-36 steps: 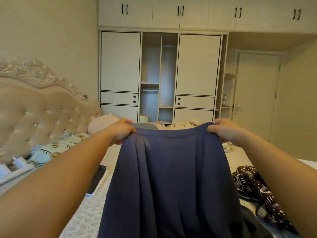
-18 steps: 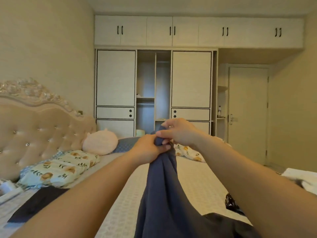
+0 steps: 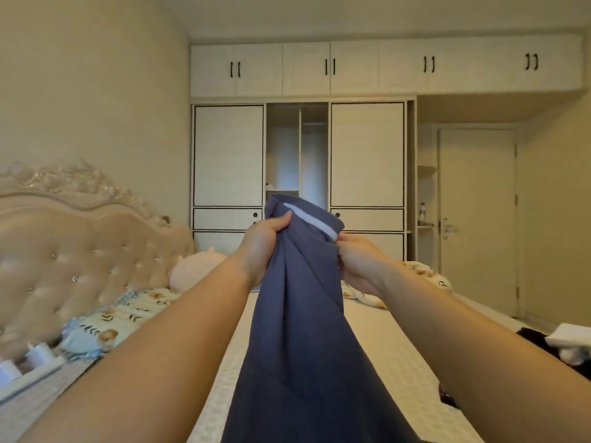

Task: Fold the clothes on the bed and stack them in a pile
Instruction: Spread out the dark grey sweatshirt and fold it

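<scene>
Hands hold blue garment (image 3: 300, 314) above bed (image 3: 383, 362) — left hand (image 3: 265, 247) fingers curled gripping, right hand (image 3: 358, 260) pinching its white-striped edge.

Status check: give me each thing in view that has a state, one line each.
blue garment: held up by its top edge, hanging over the bed, not yet folded
left hand: grips the garment's top
right hand: pinches the garment's edge
wardrobe: middle section open
door: closed

Tufted headboard (image 3: 73, 251), left of frame. Floral pillow (image 3: 121, 314) below it; pink plush (image 3: 195, 270) beside. White wardrobe (image 3: 297, 155), centre background. Closed door (image 3: 476, 219), right.
</scene>
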The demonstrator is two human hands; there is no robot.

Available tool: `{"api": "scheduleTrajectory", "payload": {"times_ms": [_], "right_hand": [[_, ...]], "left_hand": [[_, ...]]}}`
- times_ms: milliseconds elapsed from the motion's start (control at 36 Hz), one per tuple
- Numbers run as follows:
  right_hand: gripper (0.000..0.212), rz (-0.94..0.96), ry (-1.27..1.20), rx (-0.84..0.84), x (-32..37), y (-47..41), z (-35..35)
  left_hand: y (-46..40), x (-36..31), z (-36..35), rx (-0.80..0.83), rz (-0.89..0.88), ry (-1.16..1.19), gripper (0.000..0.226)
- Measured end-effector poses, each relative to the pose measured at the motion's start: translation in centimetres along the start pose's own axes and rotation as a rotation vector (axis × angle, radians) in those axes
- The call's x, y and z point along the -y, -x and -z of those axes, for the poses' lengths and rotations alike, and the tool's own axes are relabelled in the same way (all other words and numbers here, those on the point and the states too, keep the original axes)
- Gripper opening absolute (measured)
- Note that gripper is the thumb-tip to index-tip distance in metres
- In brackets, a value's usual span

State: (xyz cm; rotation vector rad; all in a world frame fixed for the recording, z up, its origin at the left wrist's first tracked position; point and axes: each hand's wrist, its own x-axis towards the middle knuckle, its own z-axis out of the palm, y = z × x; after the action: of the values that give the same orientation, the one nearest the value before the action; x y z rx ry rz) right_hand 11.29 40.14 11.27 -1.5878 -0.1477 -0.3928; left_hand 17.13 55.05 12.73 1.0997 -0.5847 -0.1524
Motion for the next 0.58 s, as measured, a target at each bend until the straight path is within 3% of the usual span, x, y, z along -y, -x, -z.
{"api": "scheduleTrajectory", "payload": {"times_ms": [111, 194, 278, 389, 500, 583], "right_hand": [[0.015, -0.010, 0.058, 0.015, -0.2, -0.6, -0.9], [0.032, -0.039, -0.073, 0.063, -0.6, -0.9, -1.0], [0.025, 0.056, -0.030, 0.094, -0.9, -1.0, -1.2], [0.025, 0.123, 0.227, -0.107, -0.7, -1.1, -0.8], [0.014, 0.026, 0.225, -0.387, -0.3, -1.3, 1.2], [0.011, 0.071, 0.343, -0.516, -0.6, -1.2, 2.4]], "left_hand": [[-0.5, 0.3, 0.3, -0.050, -0.011, -0.018, 0.024], [-0.4, 0.6, 0.6, -0.005, 0.003, 0.009, 0.028], [-0.6, 0.9, 0.8, 0.016, 0.040, -0.056, 0.032], [-1.2, 1.2, 1.4, -0.109, 0.024, -0.391, 0.021], [-2.2, 1.1, 3.4, -0.409, 0.059, -0.578, 0.043], [-2.2, 1.4, 4.2, -0.385, 0.090, -0.734, 0.044]]}}
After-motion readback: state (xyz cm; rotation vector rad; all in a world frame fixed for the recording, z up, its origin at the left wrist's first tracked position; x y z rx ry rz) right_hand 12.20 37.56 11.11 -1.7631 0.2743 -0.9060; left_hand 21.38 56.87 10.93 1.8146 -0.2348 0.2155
